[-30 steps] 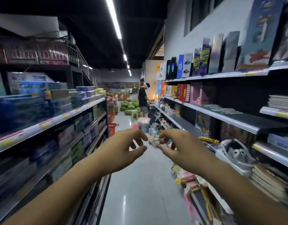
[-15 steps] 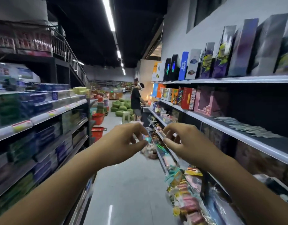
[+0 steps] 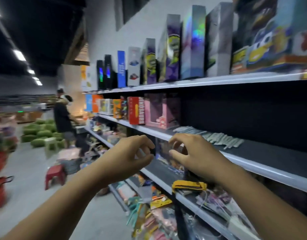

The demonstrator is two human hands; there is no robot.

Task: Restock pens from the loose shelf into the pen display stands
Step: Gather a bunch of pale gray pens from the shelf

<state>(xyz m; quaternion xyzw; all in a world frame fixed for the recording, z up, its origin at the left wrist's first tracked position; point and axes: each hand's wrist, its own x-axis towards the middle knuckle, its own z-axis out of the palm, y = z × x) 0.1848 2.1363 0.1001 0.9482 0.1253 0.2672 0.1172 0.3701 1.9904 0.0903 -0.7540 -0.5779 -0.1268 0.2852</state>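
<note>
Pens [image 3: 216, 136]: loose grey pile on dark shelf [image 3: 263, 153], shop aisle [image 3: 33, 163], just right of hands. Long axes roughly across shelf depth; tips blurred. Left hand [image 3: 132, 157] curled, pinch cannot tell. Right hand [image 3: 192, 153] half-curled, thumb apart, empty.

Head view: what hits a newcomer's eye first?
The left hand and right hand, fingers curled, hover close together mid-frame. Tall toy boxes line the top shelf above them. Right of the right hand, a loose grey-green pile, likely the pens, lies on the dark shelf.
</note>
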